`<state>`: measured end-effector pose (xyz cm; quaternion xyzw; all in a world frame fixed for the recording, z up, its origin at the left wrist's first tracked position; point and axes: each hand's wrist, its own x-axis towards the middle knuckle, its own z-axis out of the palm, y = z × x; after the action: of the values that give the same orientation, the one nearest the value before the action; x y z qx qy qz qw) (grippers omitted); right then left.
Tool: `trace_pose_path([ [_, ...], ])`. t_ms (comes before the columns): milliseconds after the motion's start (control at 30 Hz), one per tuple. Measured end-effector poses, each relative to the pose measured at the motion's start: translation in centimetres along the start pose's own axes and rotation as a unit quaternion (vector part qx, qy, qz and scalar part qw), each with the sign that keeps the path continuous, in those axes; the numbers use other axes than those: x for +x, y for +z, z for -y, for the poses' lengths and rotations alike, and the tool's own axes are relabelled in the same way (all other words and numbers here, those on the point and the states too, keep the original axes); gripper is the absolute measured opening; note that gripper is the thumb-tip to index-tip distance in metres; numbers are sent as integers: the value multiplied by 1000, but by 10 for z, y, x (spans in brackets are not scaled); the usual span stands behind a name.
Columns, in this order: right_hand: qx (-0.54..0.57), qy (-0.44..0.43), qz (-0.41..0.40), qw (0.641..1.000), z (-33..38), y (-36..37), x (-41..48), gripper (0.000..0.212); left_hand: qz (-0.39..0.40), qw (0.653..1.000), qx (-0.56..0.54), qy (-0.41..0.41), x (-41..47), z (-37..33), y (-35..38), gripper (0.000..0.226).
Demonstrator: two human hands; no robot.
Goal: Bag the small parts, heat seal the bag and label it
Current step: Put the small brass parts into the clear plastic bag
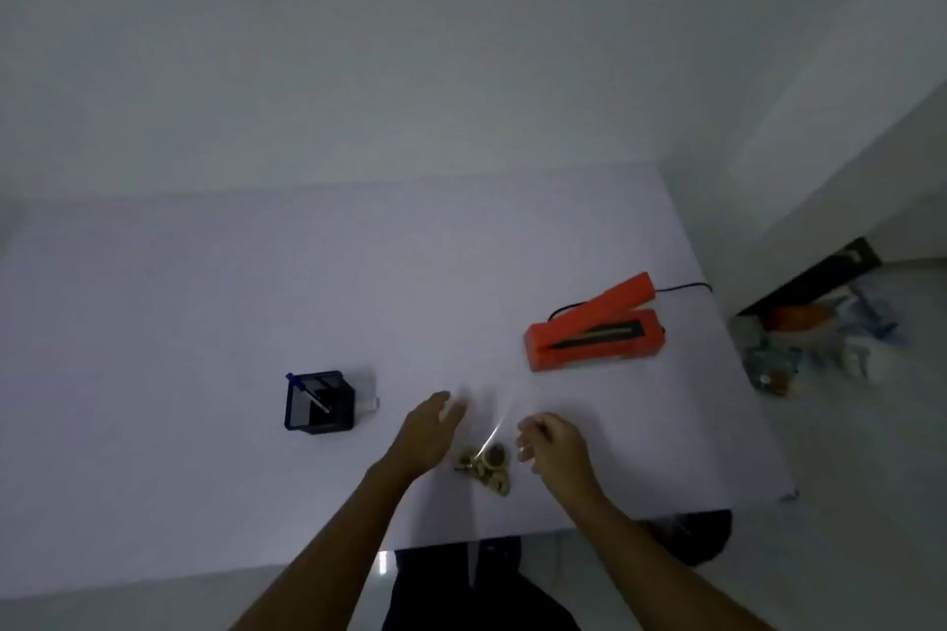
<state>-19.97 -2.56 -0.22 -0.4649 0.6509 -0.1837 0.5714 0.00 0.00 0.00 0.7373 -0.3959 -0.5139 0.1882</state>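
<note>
1. The worktop (205, 374) is white, and the person stands at its near edge with both bare forearms reaching over it.
2. The small parts (484, 464) are brass-coloured pieces in a little heap. They lie on the worktop close to the near edge, between the two hands.
3. The clear bag (493, 428) shows only as a bright, blurred streak. It rises from the heap toward the far side, between the hands. Its outline is not clear.
4. The left hand (428, 430) is to the left of the heap. Its grip is spread, with the fingers straight and pointing to the far right, at the edge of the bag area.
5. The right hand (551, 448) is just right of the heap. Its fingers are curled beside the bag streak, but I cannot tell if the grip really pinches the bag.
6. The orange heat sealer (594, 331) lies on the far right of the worktop with its arm raised, well apart from the hands. A black cable (681, 290) leaves its far end.
7. A black pen holder (320, 402) stands to the left, with a blue pen (307, 392) inside it.
</note>
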Motion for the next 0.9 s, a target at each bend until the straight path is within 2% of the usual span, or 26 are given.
trace_pose_path([
  [100, -38, 72, -44, 996, -49, 12, 0, 14, 13, 998, 55, -29, 6, 23, 19, 49],
  [167, -50, 92, -54, 993, -67, 22, 0, 11, 8, 997, 77, -7, 9, 32, 30, 40],
  [267, -33, 69, -60, 995, -63, 32, 8, 10, 4, 998, 65, 19, 12, 35, 38, 33],
  [333, -27, 52, -40, 997, -57, 34, 13, 7, -13, 998, 58, 13, 15, 39, 38, 19],
  [400, -50, 18, -29, 998, -53, 31, 15, 13, -42, 997, 55, 21, 14, 45, 36, 5],
  [600, -42, -75, -33, 996, -50, 18, 1, 7, -86, 989, -13, 123, -12, 61, 22, 3],
  [667, -23, -94, -35, 995, -53, 19, -5, 12, -110, 982, -33, 148, -20, 69, 21, 7],
  [733, -21, -92, -25, 995, -57, 26, -6, 17, -120, 982, -38, 139, -22, 76, 24, 8],
  [900, -39, -115, -42, 992, -60, 43, -1, 9, -94, 987, -22, 126, -13, 88, 27, 8],
])
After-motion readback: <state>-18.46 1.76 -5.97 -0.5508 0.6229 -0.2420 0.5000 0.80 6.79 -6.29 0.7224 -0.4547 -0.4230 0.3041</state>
